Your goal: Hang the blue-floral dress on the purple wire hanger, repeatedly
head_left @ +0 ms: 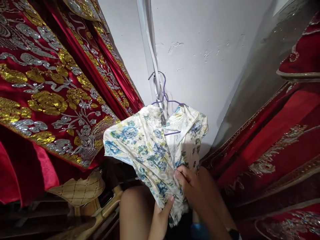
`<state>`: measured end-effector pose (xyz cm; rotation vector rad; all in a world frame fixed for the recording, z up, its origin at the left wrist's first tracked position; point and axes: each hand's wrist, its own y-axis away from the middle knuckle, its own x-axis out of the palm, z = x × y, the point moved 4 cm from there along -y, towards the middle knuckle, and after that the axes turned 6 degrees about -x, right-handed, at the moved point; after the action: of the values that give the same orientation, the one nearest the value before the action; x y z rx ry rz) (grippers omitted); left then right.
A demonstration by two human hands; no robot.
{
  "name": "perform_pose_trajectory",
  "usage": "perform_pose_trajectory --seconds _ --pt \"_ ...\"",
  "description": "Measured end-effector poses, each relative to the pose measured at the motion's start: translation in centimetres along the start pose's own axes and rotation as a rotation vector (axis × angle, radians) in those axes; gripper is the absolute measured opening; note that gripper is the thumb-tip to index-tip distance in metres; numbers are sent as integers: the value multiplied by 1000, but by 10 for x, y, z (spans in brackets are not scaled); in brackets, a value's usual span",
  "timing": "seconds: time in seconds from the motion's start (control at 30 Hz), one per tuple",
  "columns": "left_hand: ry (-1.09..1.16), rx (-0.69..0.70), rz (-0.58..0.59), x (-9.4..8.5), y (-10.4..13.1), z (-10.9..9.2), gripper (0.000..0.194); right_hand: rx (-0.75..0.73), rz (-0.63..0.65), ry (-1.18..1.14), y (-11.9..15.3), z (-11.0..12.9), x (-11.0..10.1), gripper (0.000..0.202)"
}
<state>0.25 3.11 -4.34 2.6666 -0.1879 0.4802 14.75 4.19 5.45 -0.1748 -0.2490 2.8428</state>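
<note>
A white garment with blue and yellow-green flowers [150, 146] hangs on a purple wire hanger [164, 90], its V-shaped neckline facing me. The hanger's hook is at a pale strap [147, 43] by the wall. My left hand [162, 213] holds the lower part of the garment, thumb on the front and the other fingers hidden behind the cloth. My right hand [186, 181] pinches the front edge below the neckline, with thumb and forefinger together.
Red cloth with gold and silver sequins [50, 100] hangs on the left, more red embroidered cloth [275, 140] on the right. Behind is a pale wall [200, 40]. A quilted tan item [80, 190] and a wooden frame [107, 210] are at lower left.
</note>
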Motion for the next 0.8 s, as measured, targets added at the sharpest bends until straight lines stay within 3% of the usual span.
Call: perform_pose_trajectory --seconds 0.13,0.2,0.3,0.37,0.4,0.47,0.53,0.63,0.8 --pt "42 10 -104 -16 -14 8 62 -4 -94 -129 2 2 3 35" --pt "28 78 -220 -30 -18 11 60 -3 -125 -131 4 0 7 36" --pt "1 316 -536 -51 -13 7 52 -1 -126 -139 6 -6 11 36" --pt "-29 493 -626 -50 -6 -3 37 7 -94 -145 5 -8 14 37" --pt "-65 565 -586 -44 -5 -10 30 9 -77 -145 5 -8 14 37" --pt "-186 652 -391 -21 -6 -24 23 3 -50 -139 4 -6 14 36" --pt "-310 677 -226 4 -10 -37 26 -11 -43 -132 4 0 12 34" --pt "-390 730 -194 30 -17 -55 28 -4 -31 -149 3 8 8 32" --pt "-440 845 -142 57 -18 -76 16 139 41 -331 -1 5 2 34"
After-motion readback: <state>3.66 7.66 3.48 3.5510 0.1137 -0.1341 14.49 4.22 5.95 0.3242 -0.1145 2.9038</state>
